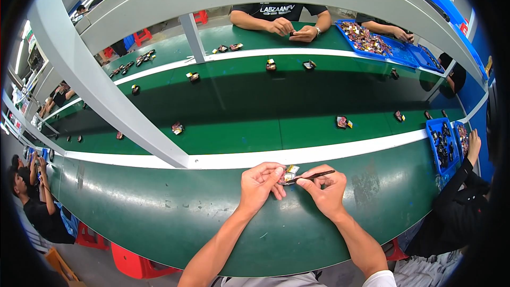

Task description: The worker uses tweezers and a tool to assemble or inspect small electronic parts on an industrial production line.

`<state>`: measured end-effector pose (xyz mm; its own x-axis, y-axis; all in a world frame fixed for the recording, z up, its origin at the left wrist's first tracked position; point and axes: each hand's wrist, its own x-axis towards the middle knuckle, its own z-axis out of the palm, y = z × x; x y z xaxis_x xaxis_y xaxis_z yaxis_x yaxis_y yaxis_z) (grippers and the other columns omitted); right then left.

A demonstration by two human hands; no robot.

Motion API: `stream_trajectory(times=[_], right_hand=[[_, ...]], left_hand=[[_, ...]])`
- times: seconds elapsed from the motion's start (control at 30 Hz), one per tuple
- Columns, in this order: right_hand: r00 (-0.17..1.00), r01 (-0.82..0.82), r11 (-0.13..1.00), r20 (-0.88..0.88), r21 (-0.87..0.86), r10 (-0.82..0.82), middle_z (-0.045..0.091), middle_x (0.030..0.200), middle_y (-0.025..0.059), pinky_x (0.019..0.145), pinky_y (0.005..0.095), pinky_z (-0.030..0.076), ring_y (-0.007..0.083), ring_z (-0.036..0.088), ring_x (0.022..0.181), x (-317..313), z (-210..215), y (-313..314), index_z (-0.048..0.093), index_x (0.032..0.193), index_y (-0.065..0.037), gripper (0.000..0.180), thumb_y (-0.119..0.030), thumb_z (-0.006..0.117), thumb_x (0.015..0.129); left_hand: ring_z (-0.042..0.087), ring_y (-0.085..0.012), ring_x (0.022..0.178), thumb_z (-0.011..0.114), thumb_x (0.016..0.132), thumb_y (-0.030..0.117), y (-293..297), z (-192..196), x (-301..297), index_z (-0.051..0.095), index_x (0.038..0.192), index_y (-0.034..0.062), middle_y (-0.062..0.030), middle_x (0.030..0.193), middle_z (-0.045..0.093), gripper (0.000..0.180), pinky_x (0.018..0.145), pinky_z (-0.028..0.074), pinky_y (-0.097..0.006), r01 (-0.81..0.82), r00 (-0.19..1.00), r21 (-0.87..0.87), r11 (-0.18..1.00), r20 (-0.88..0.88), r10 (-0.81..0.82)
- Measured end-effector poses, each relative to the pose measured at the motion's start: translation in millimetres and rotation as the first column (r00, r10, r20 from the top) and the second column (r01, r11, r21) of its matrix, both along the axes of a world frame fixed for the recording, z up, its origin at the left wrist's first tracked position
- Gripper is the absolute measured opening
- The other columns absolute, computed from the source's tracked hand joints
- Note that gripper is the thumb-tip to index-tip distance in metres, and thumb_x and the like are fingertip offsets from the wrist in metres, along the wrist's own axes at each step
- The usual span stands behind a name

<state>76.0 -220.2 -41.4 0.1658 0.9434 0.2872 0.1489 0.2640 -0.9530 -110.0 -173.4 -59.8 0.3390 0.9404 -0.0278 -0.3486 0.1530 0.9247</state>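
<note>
My left hand [260, 186] is closed on a small electronic assembly [290, 171] with a yellow-and-white piece and some reddish parts. It is held just above the green worktable [212, 207]. In my right hand [328, 191] is a pair of slim black tweezers [322, 174], gripped like a pen. Their tip reaches the assembly's near side, close to my left fingertips. My fingers partly hide the assembly, so its finer parts cannot be made out.
Beyond a white rail [239, 159] runs a green conveyor [239, 127] with several scattered assemblies [178, 127]. Blue trays of parts [443, 143] stand at the right, beside a co-worker's arm [457, 180]. A grey post [106, 79] rises at the left. Across the belt, another person's hands [292, 29] work.
</note>
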Motion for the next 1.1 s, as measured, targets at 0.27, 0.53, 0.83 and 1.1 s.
stream_trajectory(times=[0.27, 0.53, 0.83, 1.1], right_hand=[[1.000, 0.002, 1.000, -0.004, 0.007, -0.002, 0.072, 0.080, 0.0046, 0.046, 0.0168, 0.031, -0.0015, 0.043, 0.050, 1.1, -0.7, 0.7, 0.069, 0.088, 0.002, 0.014, 0.005, 0.080, 0.079], [0.988, 0.018, 0.991, 0.151, 0.130, -0.038, 0.073, 0.076, 0.0018, 0.043, 0.0204, 0.030, 0.0003, 0.040, 0.044, -0.2, 2.8, 0.6, 0.073, 0.086, 0.000, 0.014, 0.001, 0.083, 0.077], [0.963, 0.024, 0.977, 0.258, 0.214, -0.080, 0.073, 0.071, 0.0017, 0.041, 0.0227, 0.029, 0.0036, 0.040, 0.041, -3.0, 5.8, -1.3, 0.075, 0.082, -0.004, 0.012, -0.002, 0.084, 0.074], [0.909, -0.027, 0.924, 0.393, 0.380, -0.135, 0.077, 0.080, 0.0037, 0.043, 0.0231, 0.032, 0.0073, 0.048, 0.041, -3.4, 6.7, -0.9, 0.073, 0.079, -0.008, 0.013, 0.001, 0.081, 0.073]], left_hand=[[0.068, -0.0203, 0.055, 0.062, 0.100, 0.009, -1.6, 0.3, 2.0, 0.065, 0.109, -0.0105, -0.0157, 0.081, 0.069, 0.022, 0.045, 0.054, -0.027, -0.032, 0.999, -0.007, 0.999, -0.020, 0.031], [0.067, -0.0206, 0.055, 0.062, 0.099, 0.008, -1.2, -1.8, 2.8, 0.065, 0.109, -0.0116, -0.0166, 0.082, 0.069, 0.022, 0.044, 0.054, -0.027, -0.060, 0.998, 0.004, 0.998, -0.004, 0.060], [0.066, -0.0148, 0.057, 0.062, 0.099, 0.008, -3.6, -2.5, 3.7, 0.065, 0.113, -0.0090, -0.0135, 0.083, 0.070, 0.022, 0.047, 0.053, -0.024, -0.055, 0.998, 0.005, 0.998, -0.032, 0.055], [0.068, -0.0160, 0.063, 0.063, 0.097, 0.001, -2.7, 1.5, 3.4, 0.063, 0.119, -0.0087, -0.0136, 0.084, 0.071, 0.024, 0.052, 0.056, -0.026, 0.010, 0.999, 0.065, 0.998, -0.046, -0.007]])
